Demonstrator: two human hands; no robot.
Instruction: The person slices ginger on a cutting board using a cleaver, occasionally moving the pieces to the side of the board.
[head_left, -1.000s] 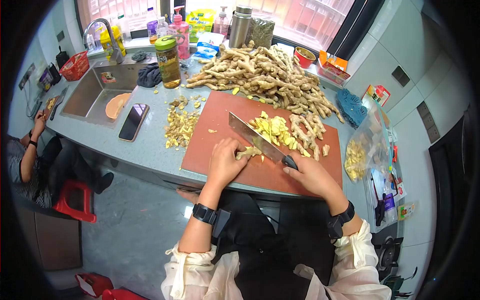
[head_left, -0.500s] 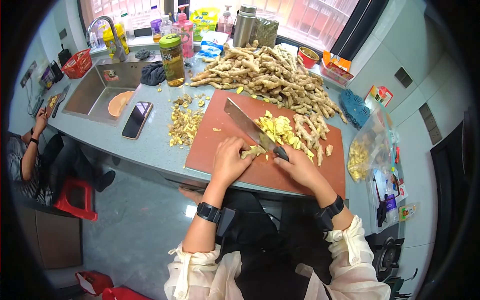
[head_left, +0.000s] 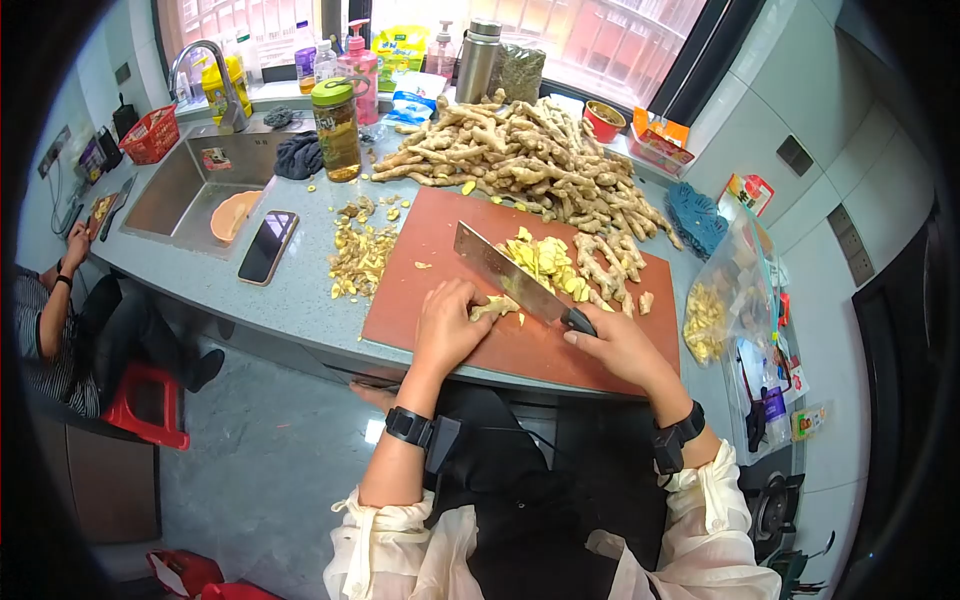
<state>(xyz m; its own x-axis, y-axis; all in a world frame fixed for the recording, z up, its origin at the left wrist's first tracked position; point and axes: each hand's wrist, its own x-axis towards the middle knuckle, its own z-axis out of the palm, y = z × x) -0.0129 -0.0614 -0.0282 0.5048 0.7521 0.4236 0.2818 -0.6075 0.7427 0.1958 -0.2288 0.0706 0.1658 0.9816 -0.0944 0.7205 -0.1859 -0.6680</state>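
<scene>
Ginger piece [head_left: 494, 307], on reddish-brown cutting board [head_left: 540, 360], held by half-curled left hand [head_left: 447, 320]; right hand [head_left: 622, 352] closed round cleaver [head_left: 512, 275]. Clear plastic bag [head_left: 748, 262]: yellowish ginger pieces [head_left: 704, 322]. Green-lidded bottle [head_left: 337, 128]: amber liquid [head_left: 342, 156].

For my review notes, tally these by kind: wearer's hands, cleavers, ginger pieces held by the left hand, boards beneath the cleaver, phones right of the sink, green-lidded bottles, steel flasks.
Hands: 2 (left hand, right hand)
Cleaver: 1
Held ginger: 1
Board: 1
Phone: 1
Bottle: 1
Flask: 1
Total: 8
</scene>
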